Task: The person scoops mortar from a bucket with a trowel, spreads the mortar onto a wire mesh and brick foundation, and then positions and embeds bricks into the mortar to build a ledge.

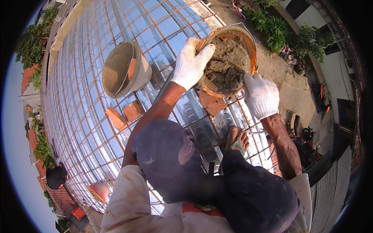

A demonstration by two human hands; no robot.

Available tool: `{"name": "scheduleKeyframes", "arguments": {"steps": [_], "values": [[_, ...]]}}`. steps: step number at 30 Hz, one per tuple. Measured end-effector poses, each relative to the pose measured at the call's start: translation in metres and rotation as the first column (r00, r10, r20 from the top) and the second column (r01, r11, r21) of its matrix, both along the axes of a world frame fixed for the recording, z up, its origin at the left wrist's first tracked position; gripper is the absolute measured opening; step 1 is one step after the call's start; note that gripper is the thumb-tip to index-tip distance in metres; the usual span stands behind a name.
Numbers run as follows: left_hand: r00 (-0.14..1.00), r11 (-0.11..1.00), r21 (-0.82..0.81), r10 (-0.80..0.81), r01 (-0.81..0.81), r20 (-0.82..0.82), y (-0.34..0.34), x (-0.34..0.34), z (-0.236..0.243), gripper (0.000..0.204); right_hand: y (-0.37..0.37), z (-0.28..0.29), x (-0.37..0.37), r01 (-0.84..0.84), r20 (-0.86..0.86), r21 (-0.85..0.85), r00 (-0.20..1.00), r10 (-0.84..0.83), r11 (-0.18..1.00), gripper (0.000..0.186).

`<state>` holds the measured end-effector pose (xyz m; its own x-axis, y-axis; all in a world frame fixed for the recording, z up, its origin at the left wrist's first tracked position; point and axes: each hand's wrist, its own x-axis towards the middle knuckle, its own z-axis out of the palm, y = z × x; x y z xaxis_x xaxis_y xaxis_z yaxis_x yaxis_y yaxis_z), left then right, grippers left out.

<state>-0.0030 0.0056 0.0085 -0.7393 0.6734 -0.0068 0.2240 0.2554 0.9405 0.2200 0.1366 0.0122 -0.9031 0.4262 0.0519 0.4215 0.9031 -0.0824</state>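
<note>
Between both hands (229, 81), mortar bucket (250, 42).

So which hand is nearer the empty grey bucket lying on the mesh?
Left. The left hand grips the orange bucket's rim on the side facing the grey bucket; the right hand is at the far side.

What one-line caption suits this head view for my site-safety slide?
Gloved left hand and right hand grip an orange mortar-filled bucket above rebar mesh.

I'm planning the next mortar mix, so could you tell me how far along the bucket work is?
Done: one bucket lies tipped over, empty, on the rebar grid. In hand: the left hand grips the rim of the orange bucket while the right hand is at its wet mortar. Left: much mortar remains inside.
</note>
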Motion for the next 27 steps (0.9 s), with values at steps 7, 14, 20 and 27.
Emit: {"name": "scheduleKeyframes", "arguments": {"steps": [7, 14, 20, 27], "values": [[0.998, 0.999, -0.038, -0.013, 0.011, -0.056, 0.002, 0.001, -0.005, 0.041, 0.001, -0.010, 0.014, 0.075, 0.009, -0.569, 0.996, -0.085, 0.819, 0.033], [0.999, 1.000, -0.002, 0.029, -0.029, -0.028, -0.009, 0.007, 0.001, 0.040, 0.024, 0.026, 0.033, 0.263, 0.098, -0.462, 0.964, -0.246, 0.847, 0.035], [0.999, 0.999, 0.037, 0.034, -0.035, 0.013, 0.012, 0.014, -0.007, 0.039, 0.008, -0.020, -0.012, 0.110, 0.166, -0.633, 0.986, -0.005, 0.766, 0.033], [1.000, 0.999, 0.012, 0.030, -0.030, -0.007, 0.003, 0.005, 0.000, 0.037, 0.001, 0.012, -0.004, 0.080, 0.000, -0.379, 0.996, -0.087, 0.922, 0.029]]}}
